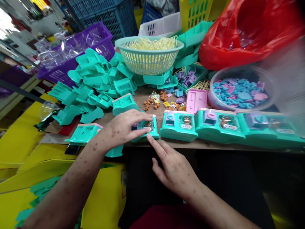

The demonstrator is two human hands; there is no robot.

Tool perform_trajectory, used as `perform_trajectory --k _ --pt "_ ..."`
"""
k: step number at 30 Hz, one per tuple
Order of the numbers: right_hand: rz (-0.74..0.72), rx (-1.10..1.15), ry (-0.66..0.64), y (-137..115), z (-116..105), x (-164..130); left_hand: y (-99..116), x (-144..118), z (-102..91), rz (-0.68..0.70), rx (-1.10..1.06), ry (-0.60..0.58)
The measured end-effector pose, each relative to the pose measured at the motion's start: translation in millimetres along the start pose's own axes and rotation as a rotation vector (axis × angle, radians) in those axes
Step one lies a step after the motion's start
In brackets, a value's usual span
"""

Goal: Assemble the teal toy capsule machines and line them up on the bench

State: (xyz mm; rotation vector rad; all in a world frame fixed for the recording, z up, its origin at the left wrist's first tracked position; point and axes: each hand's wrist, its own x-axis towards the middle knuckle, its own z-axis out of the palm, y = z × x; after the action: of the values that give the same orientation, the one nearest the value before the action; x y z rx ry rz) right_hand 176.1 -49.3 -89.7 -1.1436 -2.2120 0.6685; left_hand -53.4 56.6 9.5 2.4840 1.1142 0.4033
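Note:
My left hand (121,128) lies over a teal toy machine (149,128) at the table's front edge, fingers wrapped across its top. My right hand (172,168) is below the edge, its index finger touching the toy's front lower corner. To the right, three more finished teal toy machines stand in a row: the first (178,125), the second (218,125) and the third (269,127).
A heap of teal shells (92,89) fills the left. A teal basket of yellow parts (149,54) stands behind. A clear bowl of blue and purple pieces (240,90), a pink panel (195,100), small sweets (157,101) and a red bag (247,31) lie at the right.

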Motion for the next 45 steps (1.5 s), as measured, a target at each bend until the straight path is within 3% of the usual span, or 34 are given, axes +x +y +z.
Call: perform_trajectory --k 8,12,23,38,45 --pt "-0.003 -0.049 -0.018 0 1 3 -4 0 0.1 0.068 0.032 0.016" --pt "0.002 -0.068 -0.021 1 0 3 -2 1 -3.4 0.074 0.060 -0.040" --pt "0.019 -0.051 -0.067 2 -1 4 0 5 -0.4 0.067 0.159 -0.006" --pt "0.054 -0.062 -0.112 2 -6 5 0 26 -16.4 0.110 0.140 -0.201" --pt "0.055 -0.043 -0.118 1 -6 4 0 27 -17.2 0.097 0.097 -0.203"
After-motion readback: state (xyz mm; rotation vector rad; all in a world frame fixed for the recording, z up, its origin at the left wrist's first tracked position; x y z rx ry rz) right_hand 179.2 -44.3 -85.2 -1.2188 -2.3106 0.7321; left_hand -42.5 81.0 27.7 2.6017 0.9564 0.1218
